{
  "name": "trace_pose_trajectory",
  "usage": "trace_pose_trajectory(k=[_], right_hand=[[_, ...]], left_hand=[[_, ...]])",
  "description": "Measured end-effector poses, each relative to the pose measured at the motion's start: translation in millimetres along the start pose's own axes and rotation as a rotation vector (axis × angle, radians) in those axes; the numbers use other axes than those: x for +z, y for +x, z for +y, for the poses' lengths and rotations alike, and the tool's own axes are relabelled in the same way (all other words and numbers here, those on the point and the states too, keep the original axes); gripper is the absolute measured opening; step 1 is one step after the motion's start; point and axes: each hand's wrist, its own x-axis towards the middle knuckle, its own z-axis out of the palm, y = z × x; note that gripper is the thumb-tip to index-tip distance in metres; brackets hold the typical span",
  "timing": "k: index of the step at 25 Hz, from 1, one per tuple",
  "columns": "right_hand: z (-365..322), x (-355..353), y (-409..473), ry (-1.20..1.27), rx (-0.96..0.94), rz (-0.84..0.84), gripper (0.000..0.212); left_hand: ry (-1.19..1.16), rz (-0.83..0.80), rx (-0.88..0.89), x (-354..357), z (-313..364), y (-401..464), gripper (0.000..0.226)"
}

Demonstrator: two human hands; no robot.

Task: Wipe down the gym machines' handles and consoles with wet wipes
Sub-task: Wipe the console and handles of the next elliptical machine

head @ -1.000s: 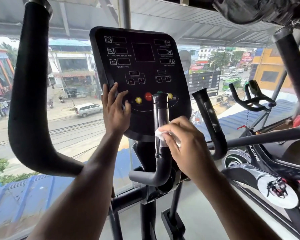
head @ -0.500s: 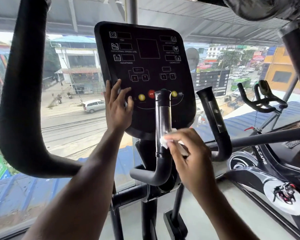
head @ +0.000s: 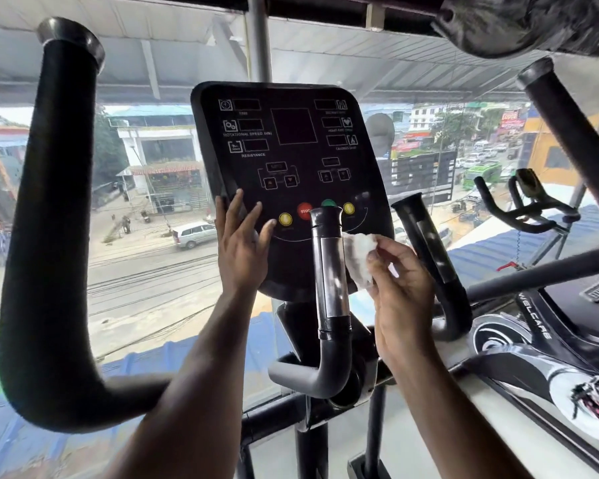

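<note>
A black console [head: 284,146] with round yellow, red and green buttons stands ahead at centre. My left hand [head: 241,243] rests with spread fingers on the console's lower left edge. In front of the console rises a short black handle with a silver sensor strip [head: 331,271]. My right hand [head: 400,278] pinches a crumpled white wet wipe [head: 358,257] just right of that handle's upper part, beside the sensor strip. A second sensor handle [head: 429,257] stands to the right, partly behind my right hand.
A thick padded swing arm [head: 45,216] curves down the left side, and another [head: 567,133] slants at the upper right. A spin bike [head: 533,340] with its handlebars [head: 526,209] stands at the right. A large window behind shows a street.
My right hand with the wipe has come off the middle of the sensor handle and moved up and right, beside its upper part. The left hand stays on the console. The view tilted upward.
</note>
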Motion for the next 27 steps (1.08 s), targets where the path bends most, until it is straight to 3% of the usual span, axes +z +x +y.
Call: trace_pose_trajectory(k=[7, 18, 23, 27], right_hand=[[-10.5, 31.7, 22.7, 0.171, 0.171, -0.158, 0.025], [10.7, -22.8, -67.5, 0.173, 0.404, -0.108, 0.02], [-3.8, 2.6, -17.5, 0.14, 0.283, -0.151, 0.014], [-4.9, 23.7, 22.6, 0.195, 0.298, -0.204, 0.017]], left_hand=[[-0.041, 0.012, -0.032, 2.9, -2.3, -3.5, 0.053], [-0.015, 0.024, -0.059, -1.7, 8.6, -7.6, 0.049], [-0.022, 0.023, -0.054, -1.5, 7.4, -8.7, 0.05], [-0.018, 0.045, -0.04, -1.7, 10.7, -9.5, 0.048]])
